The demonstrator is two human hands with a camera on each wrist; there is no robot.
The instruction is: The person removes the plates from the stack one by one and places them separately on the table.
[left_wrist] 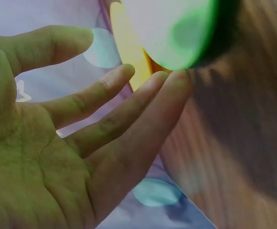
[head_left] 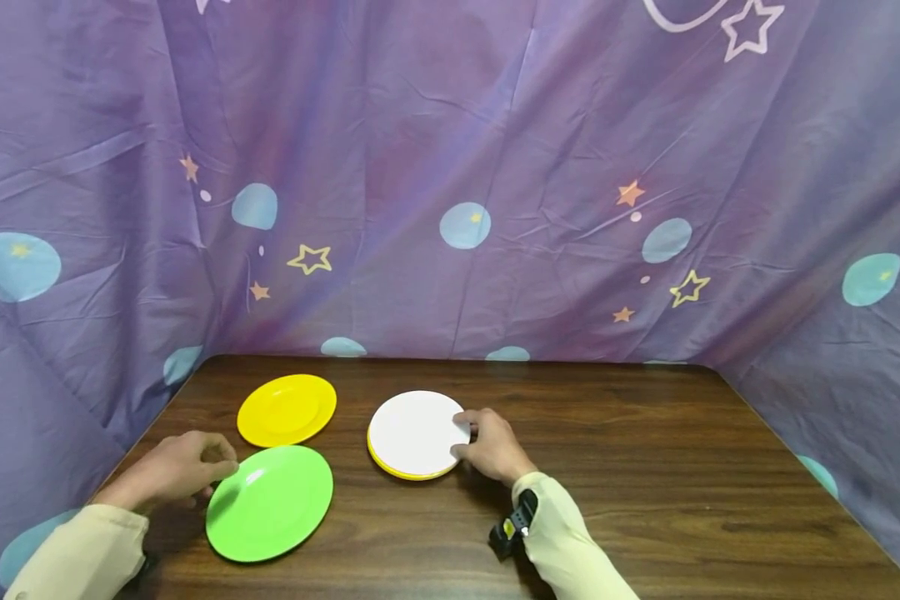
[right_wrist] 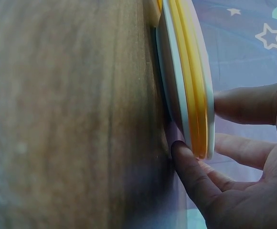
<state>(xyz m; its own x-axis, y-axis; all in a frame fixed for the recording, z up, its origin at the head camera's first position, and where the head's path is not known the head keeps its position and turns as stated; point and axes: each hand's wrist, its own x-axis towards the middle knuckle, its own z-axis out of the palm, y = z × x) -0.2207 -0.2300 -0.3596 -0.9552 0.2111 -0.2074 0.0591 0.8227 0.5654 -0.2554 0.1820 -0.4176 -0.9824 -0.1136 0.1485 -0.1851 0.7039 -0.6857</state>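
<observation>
My left hand is beside the left rim of a green plate. In the left wrist view its fingers are extended and spread, fingertips near the plate's edge, palm bare. My right hand grips the right edge of a stack of plates, a white plate on top and yellow ones below it. The right wrist view shows another white layer at the bottom. One digit presses the top plate there, while other fingertips reach around the rim toward the underside.
A yellow plate lies behind the green one, their rims close together. Everything is on a dark wooden table. A purple patterned cloth hangs behind the table and along both sides.
</observation>
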